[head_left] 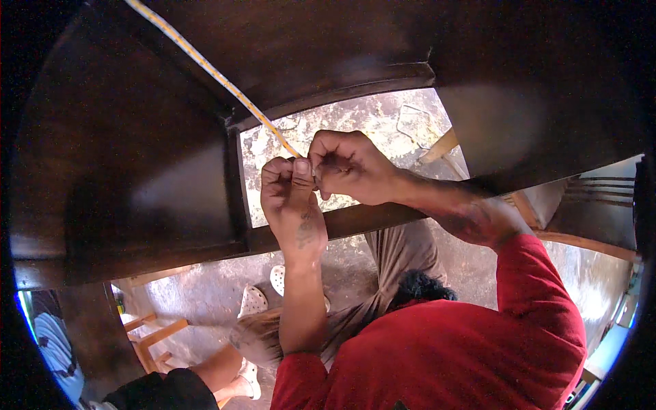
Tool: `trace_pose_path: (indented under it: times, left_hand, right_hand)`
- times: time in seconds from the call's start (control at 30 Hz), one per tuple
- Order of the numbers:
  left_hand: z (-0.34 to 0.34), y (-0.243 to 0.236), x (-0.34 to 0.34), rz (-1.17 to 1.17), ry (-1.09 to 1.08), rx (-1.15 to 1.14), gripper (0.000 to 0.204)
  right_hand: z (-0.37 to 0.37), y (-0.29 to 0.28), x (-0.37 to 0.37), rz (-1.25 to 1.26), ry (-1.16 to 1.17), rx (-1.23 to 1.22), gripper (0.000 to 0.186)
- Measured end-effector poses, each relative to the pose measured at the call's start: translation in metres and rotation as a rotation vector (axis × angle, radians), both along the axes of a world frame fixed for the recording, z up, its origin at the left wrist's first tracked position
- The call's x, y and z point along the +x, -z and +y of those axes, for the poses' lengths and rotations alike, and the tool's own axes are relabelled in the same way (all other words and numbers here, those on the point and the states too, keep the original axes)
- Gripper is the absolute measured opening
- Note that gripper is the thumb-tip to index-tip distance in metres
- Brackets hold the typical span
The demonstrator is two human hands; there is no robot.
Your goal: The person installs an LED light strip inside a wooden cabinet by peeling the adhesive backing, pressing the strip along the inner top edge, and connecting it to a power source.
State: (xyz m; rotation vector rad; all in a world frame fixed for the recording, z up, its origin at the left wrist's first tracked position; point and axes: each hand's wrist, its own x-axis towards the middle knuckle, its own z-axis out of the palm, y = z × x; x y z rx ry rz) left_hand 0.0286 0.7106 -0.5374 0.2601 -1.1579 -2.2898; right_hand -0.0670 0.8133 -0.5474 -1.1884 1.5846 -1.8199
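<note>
A flat white strip with a yellow-orange pattern runs taut from the upper left down to my hands. My left hand pinches its lower end between the thumb and curled fingers. Right against it is my right hand, its fingers bent in and pressed together beside the left thumb. Whatever the right fingertips hold is hidden in the grip. Both hands are over a four-sided opening in a dark brown wooden frame, and the strip crosses the opening's left corner.
Broad dark wooden panels surround the opening. Through it a stained floor shows, with a bent wire loop. Pale perforated clogs and a small wooden stool are at lower left, near another person's bare leg.
</note>
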Motion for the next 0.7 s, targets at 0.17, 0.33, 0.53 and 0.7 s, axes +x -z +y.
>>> trace_pose_path:
  times: [0.17, 0.33, 0.53, 0.7]
  left_hand:
    - [-0.003, 0.006, 0.004, -0.015, -0.08, -0.164, 0.011]
    - [-0.001, -0.008, 0.01, -0.105, -0.351, -0.896, 0.012]
    - [-0.007, -0.012, 0.021, -0.166, -0.296, -0.961, 0.013]
    - [-0.007, -0.008, 0.019, -0.112, -0.292, -0.909, 0.014]
  right_hand:
    - [0.0, -0.007, 0.004, -0.077, -0.002, 0.009, 0.01]
    - [0.0, -0.008, 0.002, -0.151, 0.07, -0.104, 0.01]
    - [-0.002, -0.005, 0.002, 0.162, 0.136, -0.108, 0.012]
    - [-0.002, -0.003, 0.003, 0.163, 0.133, -0.107, 0.014]
